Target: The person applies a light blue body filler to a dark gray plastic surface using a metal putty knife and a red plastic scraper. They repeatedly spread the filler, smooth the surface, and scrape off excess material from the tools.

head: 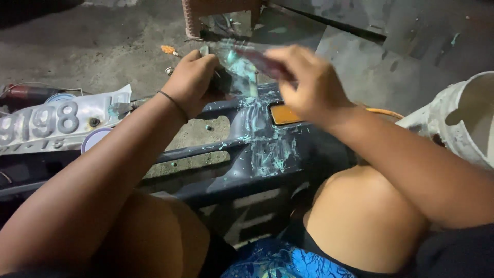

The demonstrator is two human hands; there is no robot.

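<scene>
Gripping one paint-smeared scraper [234,64], left hand [193,82] clenched, right hand [309,82] blurred, grasp unclear, one grey bumper [257,154], one white bucket [458,123].

Dim, warm light falls from above and in front, leaving the concrete floor [103,46] patchy and dark toward the upper left corner. The right hand [309,85] is smeared by motion blur, as is the thing it holds. The white bucket [458,121] beyond that hand glares pale. Forearms nearest the camera look soft.
</scene>
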